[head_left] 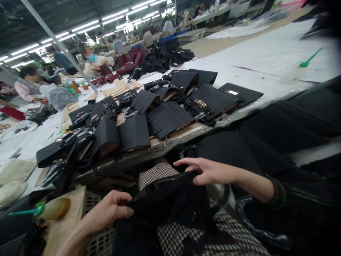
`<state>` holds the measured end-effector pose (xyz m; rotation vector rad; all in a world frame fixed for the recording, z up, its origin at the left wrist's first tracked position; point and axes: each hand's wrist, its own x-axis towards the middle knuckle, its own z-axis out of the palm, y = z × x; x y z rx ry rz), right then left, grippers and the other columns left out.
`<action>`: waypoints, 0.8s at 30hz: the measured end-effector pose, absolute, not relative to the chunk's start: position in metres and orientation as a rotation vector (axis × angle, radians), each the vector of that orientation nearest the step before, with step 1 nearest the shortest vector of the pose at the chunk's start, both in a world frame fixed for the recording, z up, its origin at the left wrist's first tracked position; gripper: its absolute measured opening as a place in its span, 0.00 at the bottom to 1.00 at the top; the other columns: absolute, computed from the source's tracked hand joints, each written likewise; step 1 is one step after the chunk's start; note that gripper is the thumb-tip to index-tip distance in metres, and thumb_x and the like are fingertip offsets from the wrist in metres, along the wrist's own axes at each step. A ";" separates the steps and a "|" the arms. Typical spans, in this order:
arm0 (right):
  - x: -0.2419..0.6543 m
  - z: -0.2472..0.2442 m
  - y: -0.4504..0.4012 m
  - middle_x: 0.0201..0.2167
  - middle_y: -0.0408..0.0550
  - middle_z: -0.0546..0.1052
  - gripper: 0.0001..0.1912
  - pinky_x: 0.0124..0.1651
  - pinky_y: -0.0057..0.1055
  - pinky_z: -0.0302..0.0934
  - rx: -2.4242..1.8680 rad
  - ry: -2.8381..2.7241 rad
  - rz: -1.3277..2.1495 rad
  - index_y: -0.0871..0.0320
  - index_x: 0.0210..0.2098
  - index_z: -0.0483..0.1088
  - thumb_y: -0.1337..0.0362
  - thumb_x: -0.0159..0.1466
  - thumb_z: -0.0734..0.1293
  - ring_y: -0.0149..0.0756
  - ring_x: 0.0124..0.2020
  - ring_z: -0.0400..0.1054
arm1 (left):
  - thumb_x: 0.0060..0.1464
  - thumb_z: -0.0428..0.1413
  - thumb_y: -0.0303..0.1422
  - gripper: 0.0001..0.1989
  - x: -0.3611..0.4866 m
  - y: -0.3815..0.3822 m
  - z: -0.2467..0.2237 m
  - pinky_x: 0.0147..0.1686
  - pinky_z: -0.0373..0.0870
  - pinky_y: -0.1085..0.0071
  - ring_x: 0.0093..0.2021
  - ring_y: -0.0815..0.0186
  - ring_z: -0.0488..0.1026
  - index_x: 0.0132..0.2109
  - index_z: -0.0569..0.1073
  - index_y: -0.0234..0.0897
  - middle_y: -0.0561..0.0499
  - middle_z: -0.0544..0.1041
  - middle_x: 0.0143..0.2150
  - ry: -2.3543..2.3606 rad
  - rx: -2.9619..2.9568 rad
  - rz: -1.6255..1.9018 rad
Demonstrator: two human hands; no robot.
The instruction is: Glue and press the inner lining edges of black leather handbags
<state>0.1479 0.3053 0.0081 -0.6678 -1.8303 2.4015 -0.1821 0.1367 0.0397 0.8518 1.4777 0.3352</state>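
Across my lap, on a checked garment, lies a black handbag point(173, 201) with its top edge turned toward me and a small gold zipper pull on its dark inner side. My left hand point(117, 208) pinches the left end of that edge between thumb and fingers. At the right end, my right hand point(205, 170) grips the edge with the thumb below, the index finger stretched out beyond it. The lower part of the bag runs out of view. Nearest beyond my hands, several black handbags point(134, 133) with gold clasps and wrapped handles lie on the worktable.
A glue bottle point(53, 209) with a green nozzle lies on a board at lower left, beside a plastic crate point(99, 238). Another nozzle bottle point(295, 73) is on the white table at right. More black bags point(279, 131) are stacked at my right. Co-workers sit farther back.
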 end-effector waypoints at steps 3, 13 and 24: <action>0.143 -0.017 0.309 0.44 0.46 0.77 0.37 0.38 0.24 0.61 -0.655 -1.709 2.460 0.58 0.60 0.63 0.74 0.49 0.65 0.32 0.38 0.71 | 0.41 0.56 0.20 0.09 -0.180 0.145 0.040 0.36 0.62 0.75 0.36 0.69 0.66 0.33 0.74 0.34 0.55 0.71 0.34 1.442 1.077 0.354; 0.141 -0.035 0.299 0.49 0.48 0.76 0.37 0.43 0.29 0.62 -0.640 -1.486 2.504 0.57 0.57 0.66 0.73 0.46 0.63 0.37 0.44 0.70 | 0.52 0.58 0.28 0.24 -0.164 0.156 0.033 0.54 0.62 0.71 0.54 0.61 0.69 0.56 0.67 0.48 0.53 0.73 0.55 1.410 1.158 0.347; 0.141 -0.021 0.284 0.49 0.49 0.76 0.27 0.49 0.32 0.63 -0.695 -1.753 2.285 0.58 0.57 0.69 0.60 0.59 0.70 0.39 0.48 0.70 | 0.60 0.55 0.44 0.10 -0.138 0.198 0.027 0.41 0.62 0.75 0.40 0.66 0.73 0.40 0.74 0.45 0.58 0.78 0.39 1.572 1.587 0.175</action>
